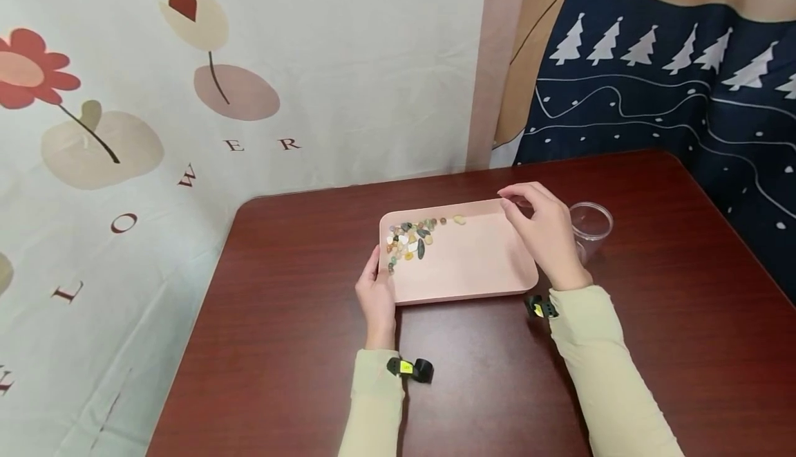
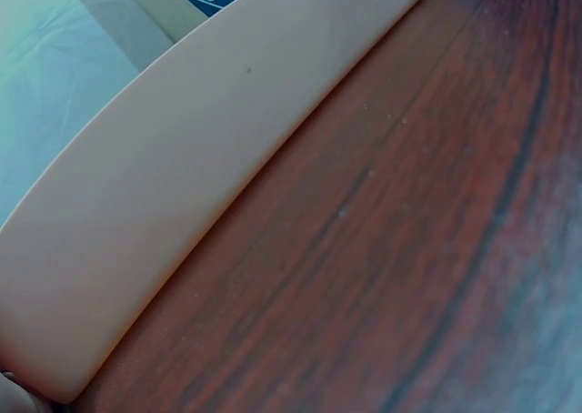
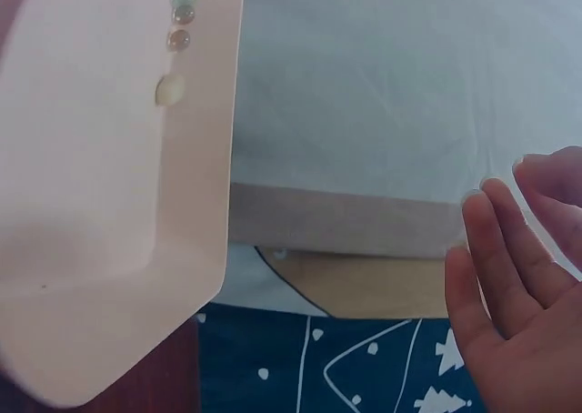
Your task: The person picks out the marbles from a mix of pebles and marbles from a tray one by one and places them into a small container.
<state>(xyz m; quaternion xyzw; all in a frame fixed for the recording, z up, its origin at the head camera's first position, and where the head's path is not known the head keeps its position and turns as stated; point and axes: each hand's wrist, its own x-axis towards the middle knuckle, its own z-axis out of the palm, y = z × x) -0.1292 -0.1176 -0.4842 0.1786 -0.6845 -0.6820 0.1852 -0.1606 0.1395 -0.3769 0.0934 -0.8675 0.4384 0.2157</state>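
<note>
A pink rectangular tray [image 1: 466, 263] holds several small pebbles [image 1: 410, 239] of mixed colours, gathered toward its far left corner. One pale yellow pebble [image 1: 459, 220] sits apart to their right along the far wall. My left hand [image 1: 376, 296] grips the tray at its left side, near the front corner. Above the tray's right end hovers my right hand [image 1: 550, 236], fingers loosely bent. In the right wrist view, nothing shows between that hand's thumb and fingers [image 3: 496, 267]. Just right of it stands a clear plastic cup [image 1: 592, 220], partly hidden by the hand.
Everything stands on a dark red-brown wooden table [image 1: 280, 346]. A pale curtain with flowers and letters [image 1: 348, 77] hangs behind it, and a navy cloth with white trees [image 1: 659, 97] borders the back right.
</note>
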